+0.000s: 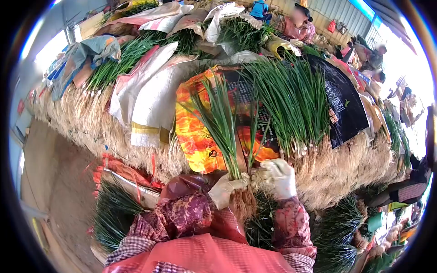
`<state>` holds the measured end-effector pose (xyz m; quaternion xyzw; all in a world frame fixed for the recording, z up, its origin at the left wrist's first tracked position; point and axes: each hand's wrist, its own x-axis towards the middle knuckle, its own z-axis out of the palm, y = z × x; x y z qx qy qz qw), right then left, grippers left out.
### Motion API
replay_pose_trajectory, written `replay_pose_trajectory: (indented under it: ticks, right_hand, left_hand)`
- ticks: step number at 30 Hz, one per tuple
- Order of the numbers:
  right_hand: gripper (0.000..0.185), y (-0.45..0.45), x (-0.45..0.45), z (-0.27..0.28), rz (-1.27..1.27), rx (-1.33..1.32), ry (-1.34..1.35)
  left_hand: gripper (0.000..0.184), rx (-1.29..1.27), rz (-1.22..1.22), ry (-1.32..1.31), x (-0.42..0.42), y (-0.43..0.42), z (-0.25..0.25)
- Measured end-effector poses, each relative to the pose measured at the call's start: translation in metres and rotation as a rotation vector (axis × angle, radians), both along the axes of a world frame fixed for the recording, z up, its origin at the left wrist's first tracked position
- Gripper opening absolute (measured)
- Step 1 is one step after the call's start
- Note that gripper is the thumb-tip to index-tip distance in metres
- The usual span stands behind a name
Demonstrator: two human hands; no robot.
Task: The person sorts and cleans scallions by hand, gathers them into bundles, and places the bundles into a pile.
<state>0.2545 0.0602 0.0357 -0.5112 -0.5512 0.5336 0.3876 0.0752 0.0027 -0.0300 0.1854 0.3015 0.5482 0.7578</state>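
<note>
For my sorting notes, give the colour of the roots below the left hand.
The roots are brown, seen best in the head view.

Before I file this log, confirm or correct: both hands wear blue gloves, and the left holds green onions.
The colour is wrong: the head view shows whitish gloves on the right hand and the left hand, which does hold green onions.

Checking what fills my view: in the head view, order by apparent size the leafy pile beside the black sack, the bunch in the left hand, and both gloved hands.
Largest to smallest:
1. Leafy pile
2. Bunch
3. Left hand and right hand: too alike to rank.
</note>
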Motion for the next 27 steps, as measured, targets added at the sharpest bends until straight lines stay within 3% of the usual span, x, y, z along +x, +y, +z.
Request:
replay_pose_trajectory:
  ticks: [2, 4, 5, 6, 8, 10, 13, 14, 16, 19, 22, 24, 26, 27]
  right_hand:
    - [0.013, -0.009, 0.014, 0.011, -0.119, -0.03, 0.076]
    - [0.012, -0.017, 0.04, -0.006, -0.037, -0.12, -0.097]
    - [0.019, -0.014, 0.057, -0.039, 0.073, 0.035, -0.374]
    - [0.023, -0.016, 0.075, -0.074, 0.147, 0.532, -0.701]
    - [0.023, 0.01, 0.074, -0.092, 0.182, 0.589, -0.833]
    - [0.019, 0.007, 0.015, -0.045, 0.064, 0.108, -0.118]
    - [0.023, 0.015, -0.021, -0.057, 0.122, 0.02, 0.076]
    - [0.022, 0.022, -0.028, -0.07, 0.191, -0.025, 0.036]
    - [0.019, 0.006, -0.053, -0.042, 0.2, 0.004, 0.002]
    - [0.018, 0.002, -0.052, -0.059, 0.203, 0.01, -0.008]
    - [0.015, 0.002, -0.049, -0.062, 0.15, 0.574, -0.388]
    - [0.016, 0.021, -0.036, -0.066, -0.072, 0.712, -0.56]
    - [0.019, 0.021, -0.016, -0.048, -0.05, 0.097, -0.274]
    - [0.018, 0.008, -0.018, -0.031, 0.061, 0.081, -0.168]
  left_hand:
    - [0.012, -0.092, -0.008, -0.012, -0.001, -0.003, 0.008]
    - [0.011, -0.045, -0.069, -0.011, 0.0, -0.008, 0.003]
    - [0.011, 0.081, -0.109, 0.01, 0.0, -0.008, -0.015]
    - [0.011, 0.217, -0.129, 0.048, -0.003, -0.006, -0.026]
    - [0.016, 0.056, -0.039, 0.172, -0.007, 0.007, -0.011]
    - [0.022, 0.064, -0.126, 0.22, -0.021, 0.016, -0.008]
    - [0.024, 0.01, -0.055, 0.267, -0.019, 0.006, -0.021]
    - [0.027, 0.012, -0.043, 0.274, -0.02, 0.004, -0.032]
    - [0.035, 0.024, -0.084, 0.264, -0.025, 0.001, -0.042]
    - [0.029, 0.042, 0.014, 0.113, -0.014, -0.009, -0.048]
    - [0.029, -0.008, -0.035, 0.022, -0.019, -0.013, -0.034]
    - [0.029, 0.031, -0.14, 0.06, -0.029, -0.02, -0.029]
    - [0.037, -0.002, -0.227, 0.015, -0.032, -0.03, -0.019]
    - [0.033, -0.05, -0.2, -0.071, -0.031, -0.035, -0.016]
